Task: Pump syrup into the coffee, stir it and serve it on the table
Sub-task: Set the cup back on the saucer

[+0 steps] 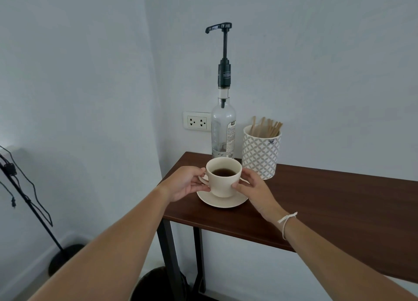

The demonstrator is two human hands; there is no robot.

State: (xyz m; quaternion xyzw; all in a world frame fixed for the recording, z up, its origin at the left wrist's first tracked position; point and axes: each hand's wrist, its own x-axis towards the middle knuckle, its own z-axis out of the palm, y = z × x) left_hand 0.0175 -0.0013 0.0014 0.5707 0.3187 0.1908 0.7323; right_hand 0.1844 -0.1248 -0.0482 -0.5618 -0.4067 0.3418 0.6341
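A cream cup holding dark coffee stands on a matching saucer near the left end of a dark wooden tabletop. The left hand holds the cup at its handle side, fingers curled around the handle with the thumb below. The right hand grips the opposite wall of the cup, fingers curled against it and thumb pressed to the lower side. Whether the cup base touches the saucer cannot be told. A clear syrup bottle stands directly behind the cup against the wall, its black pump raised, spout pointing left. Just right of the bottle stands a patterned holder containing wooden stir sticks. A wall socket is mounted left of the bottle. A white string bracelet circles the right wrist.
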